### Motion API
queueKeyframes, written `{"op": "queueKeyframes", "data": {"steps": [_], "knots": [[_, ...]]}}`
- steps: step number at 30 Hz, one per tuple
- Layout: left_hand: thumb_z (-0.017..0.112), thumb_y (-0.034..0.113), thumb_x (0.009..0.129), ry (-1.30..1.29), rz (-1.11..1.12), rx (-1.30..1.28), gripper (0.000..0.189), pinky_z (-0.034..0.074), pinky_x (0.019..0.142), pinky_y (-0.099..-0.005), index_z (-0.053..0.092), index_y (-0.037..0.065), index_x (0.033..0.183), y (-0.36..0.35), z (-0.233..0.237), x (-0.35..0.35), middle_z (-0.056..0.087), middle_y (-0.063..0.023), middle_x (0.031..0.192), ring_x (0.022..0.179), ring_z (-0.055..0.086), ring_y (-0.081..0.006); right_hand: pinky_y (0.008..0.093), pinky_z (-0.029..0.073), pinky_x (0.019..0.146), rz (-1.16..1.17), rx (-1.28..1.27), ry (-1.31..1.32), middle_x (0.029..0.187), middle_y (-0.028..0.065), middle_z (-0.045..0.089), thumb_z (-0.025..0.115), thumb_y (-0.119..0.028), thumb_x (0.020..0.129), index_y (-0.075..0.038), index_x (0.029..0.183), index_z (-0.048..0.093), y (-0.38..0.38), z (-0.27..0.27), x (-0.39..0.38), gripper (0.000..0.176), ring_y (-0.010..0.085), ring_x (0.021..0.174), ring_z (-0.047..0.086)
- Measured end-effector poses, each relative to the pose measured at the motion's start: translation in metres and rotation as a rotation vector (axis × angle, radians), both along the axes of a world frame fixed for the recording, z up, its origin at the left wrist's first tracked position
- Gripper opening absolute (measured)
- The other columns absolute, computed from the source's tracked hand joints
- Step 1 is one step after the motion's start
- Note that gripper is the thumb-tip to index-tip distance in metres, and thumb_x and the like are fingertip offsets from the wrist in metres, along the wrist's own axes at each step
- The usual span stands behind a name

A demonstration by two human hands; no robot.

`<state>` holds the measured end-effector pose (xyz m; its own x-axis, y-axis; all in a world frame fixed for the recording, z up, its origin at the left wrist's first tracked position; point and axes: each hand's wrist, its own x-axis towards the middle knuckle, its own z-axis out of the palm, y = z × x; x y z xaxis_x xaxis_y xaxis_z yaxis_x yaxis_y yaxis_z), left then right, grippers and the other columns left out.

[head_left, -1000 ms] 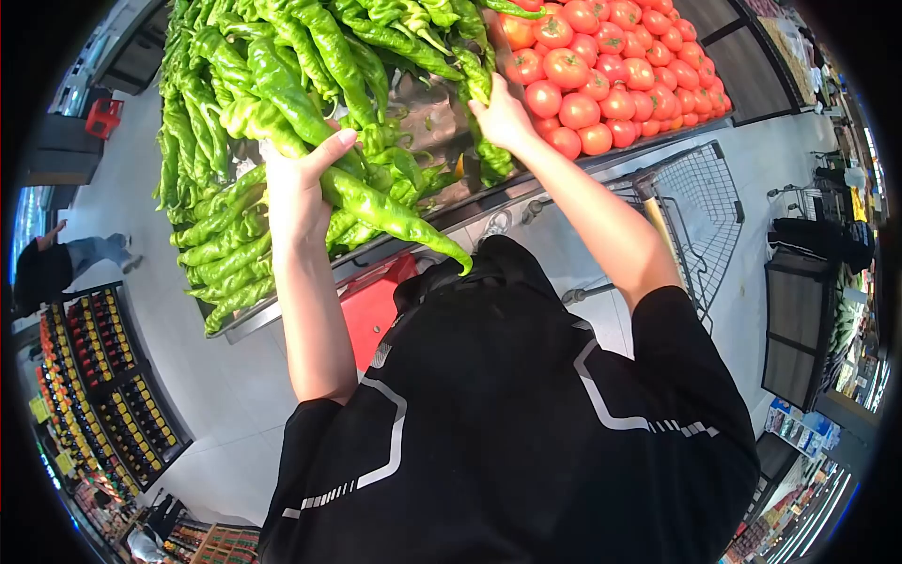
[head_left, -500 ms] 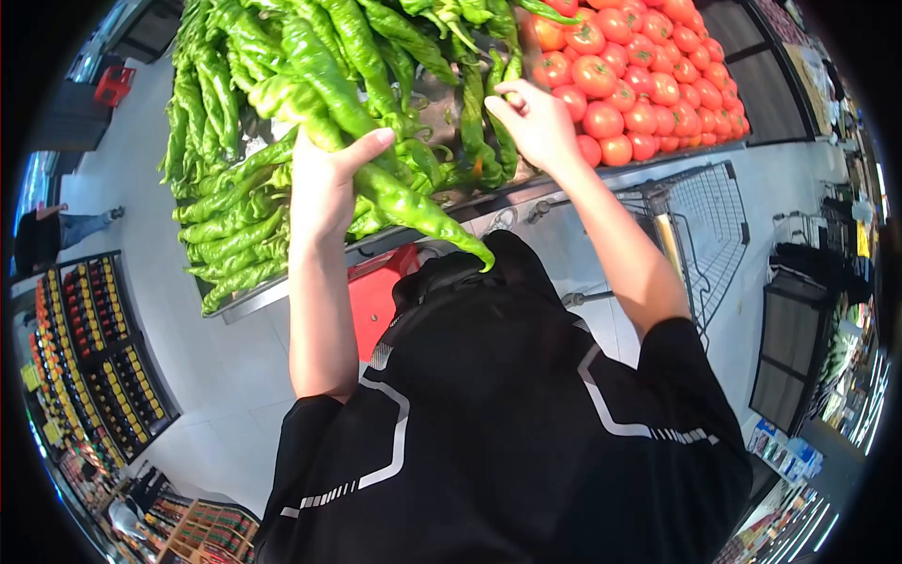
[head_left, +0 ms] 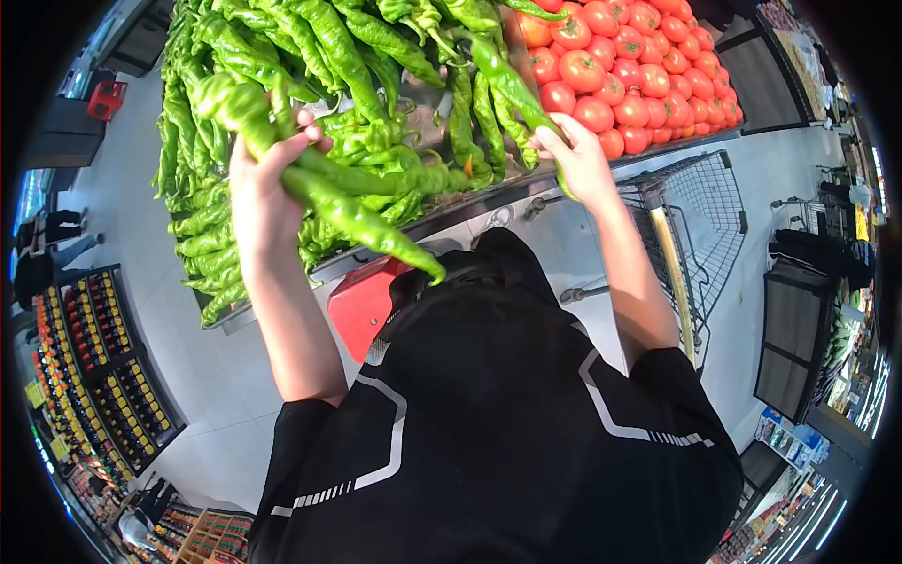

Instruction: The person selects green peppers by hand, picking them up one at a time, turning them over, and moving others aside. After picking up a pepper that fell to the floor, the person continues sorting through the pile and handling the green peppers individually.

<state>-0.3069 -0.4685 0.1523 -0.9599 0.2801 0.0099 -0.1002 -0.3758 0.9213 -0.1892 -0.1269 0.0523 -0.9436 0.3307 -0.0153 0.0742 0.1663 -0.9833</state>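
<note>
My left hand (head_left: 268,193) is closed around long green peppers (head_left: 362,221), whose tips stick out toward my body. Another thick pepper end shows blurred above that hand. On the right, my right hand (head_left: 575,155) pinches one slim green pepper (head_left: 507,85) between thumb and fingers, its length slanting up and to the left. Between the hands lies a heap of green peppers (head_left: 343,47) on the display stand, with part of the metal surface bare. Just beyond my right hand is a pile of red tomatoes (head_left: 648,80).
A wire shopping cart (head_left: 700,216) stands at the right below the tomatoes. Under the stand's front edge sits a red container (head_left: 362,305). Shelves of jars (head_left: 108,357) are at the left, near a person (head_left: 61,249). A red stool (head_left: 107,99) is farther back.
My left hand has moved left with its peppers. My right hand has shifted right and down and now holds a slim pepper, where before none was plainly in it.
</note>
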Motion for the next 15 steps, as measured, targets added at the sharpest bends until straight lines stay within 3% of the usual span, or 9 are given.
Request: {"op": "queueKeyframes", "data": {"steps": [3, 4, 7, 8, 9, 10, 11, 13, 15], "knots": [[0.057, -0.007, 0.086, 0.096, -0.005, 0.095, 0.047, 0.053, 0.087, -0.0405, 0.047, -0.001, 0.133, -0.022, 0.002, -0.003, 0.06, -0.0146, 0.108, 0.095, 0.06, -0.0225, 0.029, 0.052, 0.07, 0.15, 0.187, -0.339, 0.083, 0.0044, 0.065, 0.06, -0.025, 0.102, 0.003, 0.105, 0.061, 0.021, 0.006, 0.007, 0.028, 0.0111, 0.076, 0.062], [0.059, -0.006, 0.084, 0.143, 0.069, 0.118, 0.041, 0.056, 0.086, -0.0449, 0.05, -0.002, 0.124, -0.024, 0.01, -0.004, 0.06, -0.0133, 0.104, 0.092, 0.062, -0.0235, 0.029, 0.05, 0.067, 0.117, 0.173, -0.341, 0.08, 0.004, 0.064, 0.059, -0.028, 0.102, 0.001, 0.103, 0.062, 0.018, 0.01, 0.006, 0.029, 0.0109, 0.071, 0.059], [0.058, -0.003, 0.086, 0.102, 0.17, 0.347, 0.037, 0.054, 0.09, -0.0451, 0.049, -0.002, 0.123, -0.05, 0.009, -0.022, 0.057, -0.0128, 0.106, 0.097, 0.059, -0.0238, 0.0302, 0.049, 0.062, 0.012, 0.17, -0.274, 0.078, 0.0028, 0.063, 0.059, -0.028, 0.102, 0.001, 0.105, 0.061, 0.002, -0.002, -0.019, 0.029, 0.0113, 0.066, 0.058], [0.058, -0.002, 0.087, 0.033, -0.001, 0.453, 0.038, 0.051, 0.097, -0.0433, 0.048, -0.003, 0.124, -0.057, 0.014, -0.02, 0.055, -0.0127, 0.107, 0.102, 0.057, -0.0232, 0.0314, 0.049, 0.058, 0.01, 0.064, -0.263, 0.077, 0.0027, 0.063, 0.06, -0.029, 0.101, 0.001, 0.108, 0.061, -0.012, -0.006, -0.03, 0.03, 0.0115, 0.063, 0.057], [0.057, -0.002, 0.088, 0.108, 0.077, 0.476, 0.042, 0.048, 0.102, -0.0411, 0.044, -0.003, 0.128, -0.06, 0.009, -0.027, 0.053, -0.0125, 0.11, 0.103, 0.055, -0.0235, 0.0306, 0.048, 0.055, 0.025, 0.092, -0.195, 0.076, 0.003, 0.063, 0.061, -0.03, 0.101, 0.0, 0.113, 0.06, -0.019, -0.036, -0.045, 0.033, 0.0107, 0.061, 0.056], [0.056, -0.002, 0.089, 0.086, 0.039, 0.558, 0.044, 0.048, 0.102, -0.0404, 0.043, -0.003, 0.131, -0.064, 0.006, -0.03, 0.052, -0.0127, 0.111, 0.104, 0.055, -0.0233, 0.036, 0.052, 0.065, 0.058, 0.056, -0.213, 0.085, 0.0128, 0.069, 0.063, -0.033, 0.099, 0.001, 0.117, 0.061, -0.029, -0.057, -0.056, 0.038, 0.0202, 0.073, 0.066], [0.055, -0.002, 0.089, 0.063, 0.001, 0.639, 0.046, 0.048, 0.101, -0.0398, 0.042, -0.003, 0.133, -0.067, 0.005, -0.032, 0.051, -0.0128, 0.113, 0.104, 0.055, -0.023, 0.0437, 0.053, 0.082, 0.108, 0.382, -0.171, 0.102, 0.0246, 0.07, 0.067, -0.037, 0.095, 0.003, 0.12, 0.059, -0.039, -0.059, -0.064, 0.048, 0.0345, 0.096, 0.07], [0.054, -0.003, 0.089, 0.063, -0.065, 0.685, 0.047, 0.047, 0.101, -0.0392, 0.041, -0.003, 0.134, -0.074, 0.005, -0.036, 0.05, -0.0126, 0.113, 0.105, 0.054, -0.0222, 0.048, 0.048, 0.095, 0.218, 0.465, -0.308, 0.114, 0.0301, 0.066, 0.071, -0.042, 0.09, 0.005, 0.121, 0.058, -0.052, -0.056, -0.076, 0.057, 0.0422, 0.112, 0.063], [0.053, -0.004, 0.09, 0.049, -0.128, 0.728, 0.047, 0.047, 0.101, -0.0387, 0.041, -0.003, 0.136, -0.077, 0.004, -0.035, 0.049, -0.0124, 0.114, 0.105, 0.054, -0.0214, 0.0482, 0.05, 0.093, 0.251, 0.637, -0.409, 0.115, 0.0283, 0.066, 0.073, -0.044, 0.088, 0.007, 0.12, 0.057, -0.053, -0.021, -0.082, 0.062, 0.0414, 0.11, 0.064]]}}
